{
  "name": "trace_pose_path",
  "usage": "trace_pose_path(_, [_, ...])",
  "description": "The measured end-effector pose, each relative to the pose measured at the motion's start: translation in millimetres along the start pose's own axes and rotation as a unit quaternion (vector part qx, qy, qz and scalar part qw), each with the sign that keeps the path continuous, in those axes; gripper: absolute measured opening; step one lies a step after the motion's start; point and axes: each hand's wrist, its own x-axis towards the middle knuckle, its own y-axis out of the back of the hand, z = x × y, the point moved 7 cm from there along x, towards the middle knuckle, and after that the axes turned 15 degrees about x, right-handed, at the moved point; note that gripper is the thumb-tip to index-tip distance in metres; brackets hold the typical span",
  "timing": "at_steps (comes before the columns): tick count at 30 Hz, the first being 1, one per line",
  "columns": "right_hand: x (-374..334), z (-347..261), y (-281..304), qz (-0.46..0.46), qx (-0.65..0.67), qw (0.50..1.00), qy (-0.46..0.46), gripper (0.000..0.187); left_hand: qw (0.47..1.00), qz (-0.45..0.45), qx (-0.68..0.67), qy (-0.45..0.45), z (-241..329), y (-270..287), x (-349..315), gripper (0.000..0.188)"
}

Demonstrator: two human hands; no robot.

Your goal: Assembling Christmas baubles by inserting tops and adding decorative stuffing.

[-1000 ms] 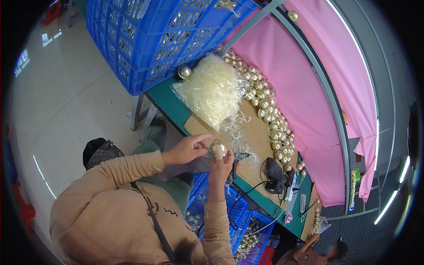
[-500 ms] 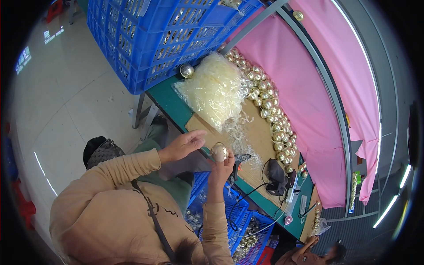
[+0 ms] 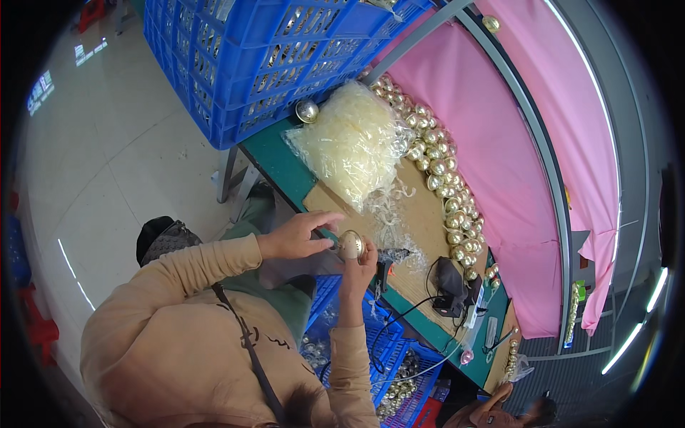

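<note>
A shiny gold ball ornament (image 3: 349, 246) rests in my right hand (image 3: 361, 269), whose fingers are wrapped round its side. My left hand (image 3: 298, 236) is just left of the ball, thumb and fingers apart. Its thumb tip comes close to the ball; whether it touches I cannot tell. On the brown board (image 3: 417, 214) beyond my hands lie clear plastic scraps (image 3: 386, 214). Behind them sits a clear bag (image 3: 347, 146) full of pale yellowish pieces. A long heap of similar gold balls (image 3: 452, 191) runs along the far side of the table.
A large blue crate (image 3: 235, 107) of shiny items stands at the back left, with a single silvery ball (image 3: 307, 110) beside it. A black device (image 3: 449, 285) with cables lies at the right. Blue baskets (image 3: 389, 357) holding balls sit below the table edge. Another person (image 3: 492, 410) works at lower right.
My left hand has moved right and down toward the gold ball, its thumb now near it. The right hand still holds the ball, which is turned differently. The view has shifted slightly.
</note>
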Motion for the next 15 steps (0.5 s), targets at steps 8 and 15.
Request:
trace_pose_path(8, [0, 4, -2, 0.001, -0.082, 0.997, -0.011, 0.058, 0.998, 0.01, 0.063, -0.028, 0, -11, 1, 0.054])
trace_pose_path(15, [-2, 3, -4, -0.005, -0.062, 0.998, 0.001, 0.062, 0.994, -0.006, 0.105, 0.006, -8, -14, -2, 0.052])
